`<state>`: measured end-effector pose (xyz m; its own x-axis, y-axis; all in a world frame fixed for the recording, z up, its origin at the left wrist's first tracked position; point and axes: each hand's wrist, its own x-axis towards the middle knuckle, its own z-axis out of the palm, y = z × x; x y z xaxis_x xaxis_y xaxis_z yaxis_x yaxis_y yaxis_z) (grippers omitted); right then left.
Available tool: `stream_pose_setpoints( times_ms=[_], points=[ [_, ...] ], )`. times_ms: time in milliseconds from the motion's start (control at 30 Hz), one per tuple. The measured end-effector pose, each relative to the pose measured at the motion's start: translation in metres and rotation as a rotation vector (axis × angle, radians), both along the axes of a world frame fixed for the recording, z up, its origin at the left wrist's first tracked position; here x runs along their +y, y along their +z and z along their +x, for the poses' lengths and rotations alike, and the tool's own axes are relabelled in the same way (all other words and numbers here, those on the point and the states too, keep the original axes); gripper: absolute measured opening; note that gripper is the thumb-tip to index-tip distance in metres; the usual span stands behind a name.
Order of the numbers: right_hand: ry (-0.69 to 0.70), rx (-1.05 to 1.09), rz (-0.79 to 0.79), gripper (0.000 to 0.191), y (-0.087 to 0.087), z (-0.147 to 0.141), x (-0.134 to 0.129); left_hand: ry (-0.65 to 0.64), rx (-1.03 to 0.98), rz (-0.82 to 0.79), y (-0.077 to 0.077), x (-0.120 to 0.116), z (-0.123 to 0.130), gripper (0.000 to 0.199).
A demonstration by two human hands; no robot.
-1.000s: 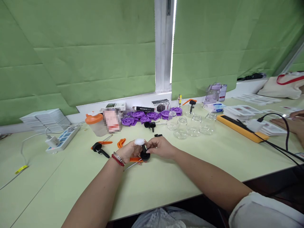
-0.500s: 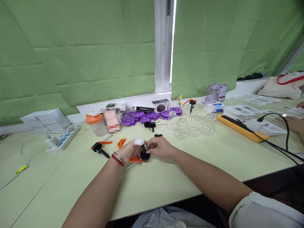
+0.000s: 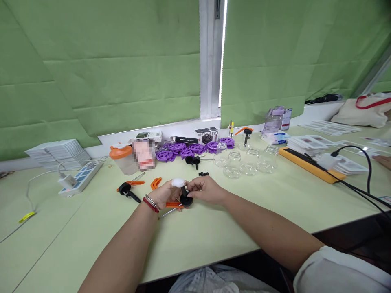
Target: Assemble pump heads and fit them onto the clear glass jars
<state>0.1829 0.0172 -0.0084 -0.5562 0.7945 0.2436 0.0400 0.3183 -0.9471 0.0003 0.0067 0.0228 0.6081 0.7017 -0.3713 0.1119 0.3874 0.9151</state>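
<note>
My left hand (image 3: 166,194), with a white covering over its thumb, is closed around a black part with an orange lever and a thin metal rod (image 3: 185,199). The part's black stem points up and its round black disc faces the table. The fingertips of my right hand (image 3: 206,190) pinch at the stem just above the disc; whether a small piece is between them is hidden. A similar black and orange assembly (image 3: 125,189) lies to the left, near two curved orange levers (image 3: 156,183). Small black pieces (image 3: 203,174) lie behind my right hand.
Clear glass jars (image 3: 232,172) stand at the back right, near purple plastic pieces (image 3: 166,155). An orange-lidded cup (image 3: 121,154) and a white power strip (image 3: 82,179) are on the left. An orange power strip (image 3: 308,165) lies right. Another person's hand (image 3: 383,160) shows at the right edge.
My hands hold nearly the same pose on the black part. At the far right, the other person's hands have shifted, with less of them in view.
</note>
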Motion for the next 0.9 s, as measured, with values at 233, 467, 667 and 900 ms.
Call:
stream_pose_setpoints(
  times_ms=[233,467,667,900],
  points=[
    [0.022,0.048,-0.027,0.02,0.0,0.0,0.0,0.01,0.039,0.03,0.001,-0.002,0.0,0.046],
    [-0.005,0.032,-0.012,0.021,0.001,-0.001,-0.001,-0.022,-0.01,0.015,-0.001,-0.002,-0.001,0.048],
    [0.013,0.068,-0.037,0.029,0.001,0.0,-0.001,-0.005,-0.006,0.024,-0.003,-0.003,-0.002,0.058],
    [0.021,0.039,-0.137,0.049,0.004,0.007,-0.002,0.399,-0.209,0.461,0.012,-0.013,0.002,0.053]
  ],
)
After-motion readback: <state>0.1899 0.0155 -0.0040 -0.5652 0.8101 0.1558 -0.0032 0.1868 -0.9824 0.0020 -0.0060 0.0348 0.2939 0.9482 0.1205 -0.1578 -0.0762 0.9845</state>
